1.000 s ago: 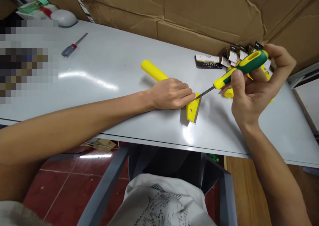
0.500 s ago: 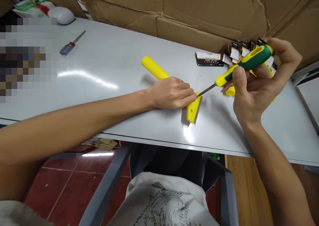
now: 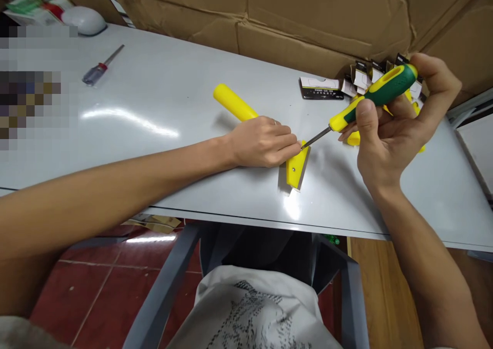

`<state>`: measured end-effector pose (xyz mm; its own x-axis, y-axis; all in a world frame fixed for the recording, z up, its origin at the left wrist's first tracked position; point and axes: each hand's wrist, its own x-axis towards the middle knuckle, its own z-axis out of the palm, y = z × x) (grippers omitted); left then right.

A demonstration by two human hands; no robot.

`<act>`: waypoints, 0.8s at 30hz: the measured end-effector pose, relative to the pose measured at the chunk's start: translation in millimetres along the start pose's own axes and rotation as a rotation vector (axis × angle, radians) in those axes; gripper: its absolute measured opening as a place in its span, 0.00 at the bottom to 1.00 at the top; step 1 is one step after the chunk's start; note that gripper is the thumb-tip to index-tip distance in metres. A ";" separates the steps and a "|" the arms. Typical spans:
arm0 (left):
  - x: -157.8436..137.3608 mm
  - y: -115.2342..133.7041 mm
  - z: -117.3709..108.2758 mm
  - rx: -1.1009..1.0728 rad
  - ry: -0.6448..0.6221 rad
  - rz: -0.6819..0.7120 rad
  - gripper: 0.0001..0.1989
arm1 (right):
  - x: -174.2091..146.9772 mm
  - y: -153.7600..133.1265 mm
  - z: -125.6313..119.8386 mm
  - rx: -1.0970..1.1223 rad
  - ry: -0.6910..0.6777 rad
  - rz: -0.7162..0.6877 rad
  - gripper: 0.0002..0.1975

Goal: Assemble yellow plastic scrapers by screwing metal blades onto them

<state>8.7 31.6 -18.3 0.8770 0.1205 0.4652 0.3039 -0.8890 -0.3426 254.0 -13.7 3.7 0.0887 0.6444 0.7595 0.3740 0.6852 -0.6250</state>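
Observation:
A yellow scraper [image 3: 235, 102] with a wide head and a metal blade edge is held over the white table. My left hand [image 3: 265, 142] is closed around it where handle and head meet. One screw shows on the head's near part. In my right hand [image 3: 400, 118] is a green and yellow screwdriver [image 3: 393, 86], gripped between thumb and fingers at a slant. Its metal tip meets the scraper head right beside my left fingertips, which hide the exact contact spot.
Behind my right hand lie several small black and white boxes [image 3: 361, 77] and more yellow pieces. A black and white card [image 3: 321, 88] lies near them. A second screwdriver [image 3: 100, 69] and a white rounded object [image 3: 84, 20] are far left. Cardboard [image 3: 308, 20] stands along the back.
The view has shifted slightly, so everything sits a little further left and up. Both hands keep their hold, and the screwdriver tip stays at the scraper head.

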 end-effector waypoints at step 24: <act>1.3 1.2 -3.2 -0.048 -0.100 -0.004 0.25 | 18.2 22.3 -4.3 0.293 -0.030 -0.179 0.19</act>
<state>9.0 29.3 -15.5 0.9094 0.1656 0.3815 0.2915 -0.9081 -0.3007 267.9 11.9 4.3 0.0169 0.5122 0.8587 0.0992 0.8537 -0.5112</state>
